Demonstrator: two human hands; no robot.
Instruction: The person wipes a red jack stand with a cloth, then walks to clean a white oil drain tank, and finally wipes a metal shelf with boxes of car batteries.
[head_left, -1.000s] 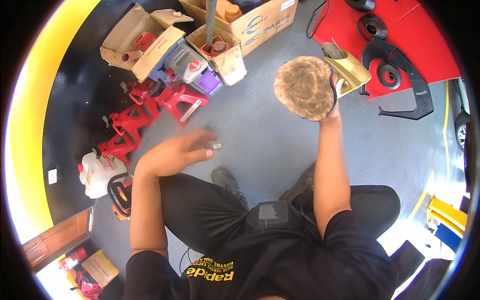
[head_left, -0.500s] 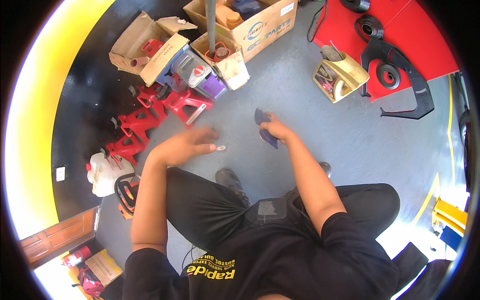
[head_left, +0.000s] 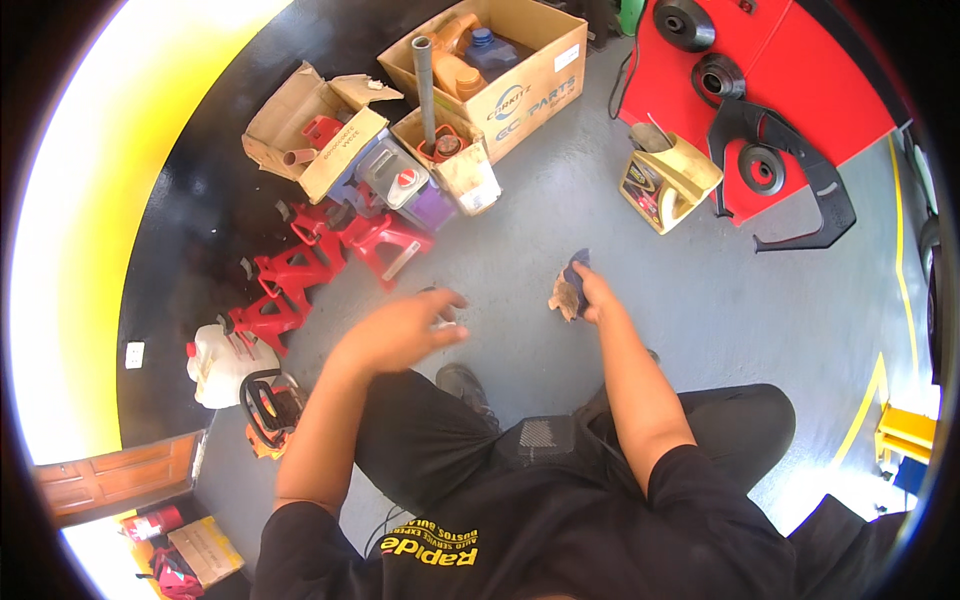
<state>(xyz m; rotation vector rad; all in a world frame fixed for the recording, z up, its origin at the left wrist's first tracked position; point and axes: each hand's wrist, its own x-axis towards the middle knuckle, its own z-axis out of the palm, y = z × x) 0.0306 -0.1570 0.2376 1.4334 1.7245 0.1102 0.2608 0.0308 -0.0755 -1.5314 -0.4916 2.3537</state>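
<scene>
My right hand (head_left: pixel 597 298) grips a crumpled cloth (head_left: pixel 570 290), dark blue on one side and dirty tan on the other, above the grey floor. Whether it is a rag or a glove I cannot tell. My left hand (head_left: pixel 400 332) hovers over the floor in front of my left knee, slightly blurred, thumb and fingers apart. Between them shows a small whitish thing (head_left: pixel 446 322), seemingly on the floor rather than held. A dark bit near the fingertips is too unclear to name.
Red jack stands (head_left: pixel 385 245) line the dark wall at left, with a white jug (head_left: pixel 225 365) and a chainsaw (head_left: pixel 270 410) nearer. Cardboard boxes (head_left: pixel 540 105) stand ahead. At right are a cut-open oil jug (head_left: pixel 668 180) and a red machine (head_left: pixel 840 100) with a black curved arm (head_left: pixel 825 190).
The view has shifted, so surroundings sit lower. My right hand has moved right and turned the cloth, showing its tan side. My left hand has come slightly inward and nearer.
</scene>
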